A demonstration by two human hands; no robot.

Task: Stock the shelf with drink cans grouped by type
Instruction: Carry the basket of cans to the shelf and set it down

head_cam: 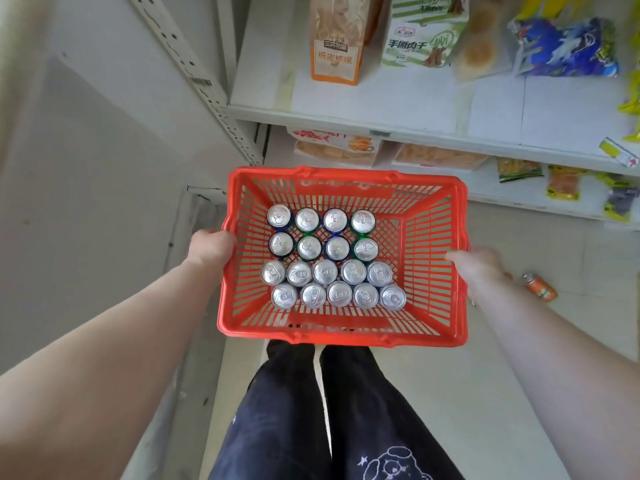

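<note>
Currently the drink cans (337, 248) stand upright in four rows inside a red basket (346, 332), filling its left part: two back rows of four with blue and green sides, two front rows of five. The left hand (211, 247) grips the basket's left rim and the right hand (478, 261), blurred, holds the right rim. One orange can (540, 288) lies on the floor (485, 393). Beyond, a white shelf (381, 109) carries snack bags (420, 39).

Shop — stocked snack shelves (433, 129), shopping basket (343, 332)
</note>
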